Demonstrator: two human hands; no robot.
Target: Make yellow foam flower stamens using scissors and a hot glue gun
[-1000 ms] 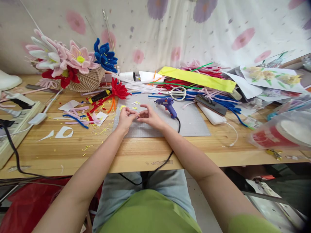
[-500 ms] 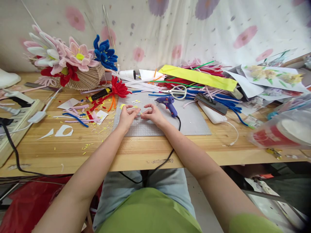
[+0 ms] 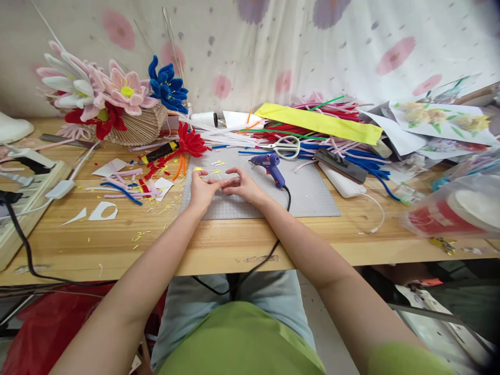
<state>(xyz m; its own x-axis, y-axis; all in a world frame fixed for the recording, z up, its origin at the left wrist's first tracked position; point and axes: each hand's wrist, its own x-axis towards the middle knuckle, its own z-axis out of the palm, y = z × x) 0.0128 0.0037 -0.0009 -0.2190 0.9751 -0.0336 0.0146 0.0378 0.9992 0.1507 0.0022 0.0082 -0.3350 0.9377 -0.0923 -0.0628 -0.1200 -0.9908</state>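
Note:
Over the grey cutting mat (image 3: 308, 200), my left hand (image 3: 203, 194) and my right hand (image 3: 247, 188) meet at the fingertips. Both have their fingers drawn together in a pinch, and whatever lies between them is hidden or too small to name. Just beyond the fingers, thin white strips with yellow tips (image 3: 217, 164) lie on the mat. A bit of yellow (image 3: 198, 169) shows beside my left hand. Right of my right hand, a purple hot glue gun (image 3: 269, 167) rests on its side. White-handled scissors (image 3: 288, 148) lie behind it.
A red fuzzy flower (image 3: 191, 140) and a black-yellow utility knife (image 3: 160, 152) lie left of the mat. Pipe cleaners (image 3: 222, 136) pile up behind, under a yellow strip (image 3: 318, 124). The glue gun's cord (image 3: 287, 208) passes under my right forearm. A power strip (image 3: 35, 208) stands far left.
My fingertips have come closer together and now overlap. The small pale piece that showed between them is no longer visible.

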